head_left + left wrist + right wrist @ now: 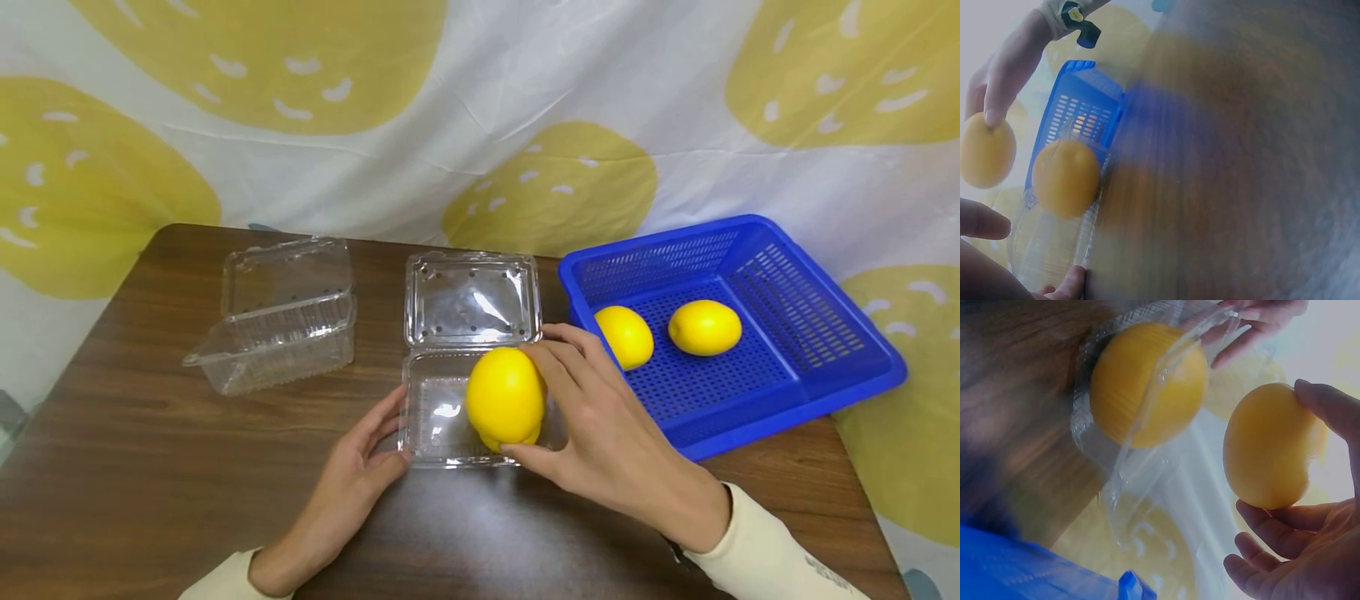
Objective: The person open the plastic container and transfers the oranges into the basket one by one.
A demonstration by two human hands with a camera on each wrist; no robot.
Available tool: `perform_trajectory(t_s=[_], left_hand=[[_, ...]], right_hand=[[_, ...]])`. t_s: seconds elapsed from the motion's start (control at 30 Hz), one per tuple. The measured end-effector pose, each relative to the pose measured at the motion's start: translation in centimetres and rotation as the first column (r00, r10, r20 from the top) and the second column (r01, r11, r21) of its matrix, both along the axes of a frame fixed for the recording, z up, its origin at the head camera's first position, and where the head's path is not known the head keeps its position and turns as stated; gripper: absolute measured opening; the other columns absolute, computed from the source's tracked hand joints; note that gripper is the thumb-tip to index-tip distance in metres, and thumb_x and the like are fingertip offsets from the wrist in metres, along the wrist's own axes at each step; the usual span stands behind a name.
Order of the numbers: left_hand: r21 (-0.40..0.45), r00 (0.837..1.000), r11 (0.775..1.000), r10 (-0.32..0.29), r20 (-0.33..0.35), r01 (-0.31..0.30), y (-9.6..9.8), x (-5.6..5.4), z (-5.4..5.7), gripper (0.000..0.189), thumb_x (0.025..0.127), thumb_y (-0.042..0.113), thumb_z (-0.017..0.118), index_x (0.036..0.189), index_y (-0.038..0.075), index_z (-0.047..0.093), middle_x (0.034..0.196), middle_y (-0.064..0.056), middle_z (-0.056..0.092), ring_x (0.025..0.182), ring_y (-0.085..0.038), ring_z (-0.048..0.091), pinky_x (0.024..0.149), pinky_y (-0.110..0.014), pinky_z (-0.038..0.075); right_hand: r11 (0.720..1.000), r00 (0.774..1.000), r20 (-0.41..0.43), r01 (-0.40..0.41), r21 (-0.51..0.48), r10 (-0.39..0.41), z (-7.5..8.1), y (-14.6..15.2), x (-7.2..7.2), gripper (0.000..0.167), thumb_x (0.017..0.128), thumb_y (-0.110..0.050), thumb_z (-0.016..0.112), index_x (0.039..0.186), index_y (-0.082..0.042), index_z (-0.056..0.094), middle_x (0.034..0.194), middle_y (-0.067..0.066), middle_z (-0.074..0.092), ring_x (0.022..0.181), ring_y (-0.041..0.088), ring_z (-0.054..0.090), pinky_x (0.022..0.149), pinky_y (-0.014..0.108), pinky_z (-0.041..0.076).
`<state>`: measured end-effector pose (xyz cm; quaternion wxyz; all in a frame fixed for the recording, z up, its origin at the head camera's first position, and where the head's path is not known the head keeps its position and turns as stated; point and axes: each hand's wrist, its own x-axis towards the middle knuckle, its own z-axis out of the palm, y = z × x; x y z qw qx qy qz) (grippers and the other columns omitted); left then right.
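Observation:
My right hand (611,437) holds a yellow lemon (506,396) between thumb and fingertips, above a lidded clear plastic container (457,461). Inside that container lies another lemon (1147,384), mostly hidden from the head view by the held one. At the container's left side, my left hand (348,475) holds its edge, thumb at the near corner and fingers along the rim. The hinged lid (472,300) lies folded back, away from me. In the right wrist view, the held lemon (1269,447) is apart from the one in the container.
A blue plastic basket (832,400) stands at the right with two lemons in it, one at its left wall (626,337) and one near the middle (705,327). A second clear container (281,354), lid raised, stands at the left. Behind the wooden table (187,467) hangs a patterned cloth (360,175).

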<state>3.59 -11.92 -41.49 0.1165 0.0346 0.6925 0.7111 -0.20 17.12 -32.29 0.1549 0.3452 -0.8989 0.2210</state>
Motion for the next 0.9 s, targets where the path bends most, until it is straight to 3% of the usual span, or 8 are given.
perform_trajectory(t_s=[0.27,0.53,0.9], left_hand=[[-0.006,1.000,1.000,0.001,-0.007,-0.001,0.0,0.0,0.0,0.077,0.099,-0.006,0.066,0.169,0.003,0.038,0.166,-0.022,0.050,0.150,-0.040,0.049,0.108,-0.021,0.053],[-0.010,1.000,1.000,0.001,-0.012,-0.001,0.0,0.0,0.0,0.076,0.099,-0.005,0.067,0.169,0.003,0.039,0.166,-0.023,0.049,0.150,-0.041,0.049,0.109,-0.021,0.053],[-0.002,1.000,1.000,0.001,-0.020,-0.001,0.0,0.0,-0.1,0.076,0.099,-0.005,0.067,0.169,0.002,0.039,0.165,-0.023,0.050,0.149,-0.041,0.049,0.108,-0.021,0.053]], right_hand=[[1.000,1.000,-0.010,0.021,-0.014,-0.022,1.1,1.2,0.1,0.093,0.067,-0.038,0.104,0.141,0.000,0.063,0.136,0.015,0.068,0.146,0.041,0.051,0.123,0.060,0.044],[0.998,0.998,-0.010,0.054,-0.037,-0.054,1.9,2.5,0.1,0.093,0.065,-0.034,0.105,0.140,0.001,0.064,0.135,0.015,0.069,0.144,0.042,0.050,0.123,0.053,0.044],[0.992,0.992,0.014,0.126,-0.005,-0.126,2.6,4.8,-0.3,0.096,0.067,-0.036,0.104,0.145,0.000,0.062,0.140,0.017,0.068,0.141,0.040,0.051,0.110,0.063,0.051]])
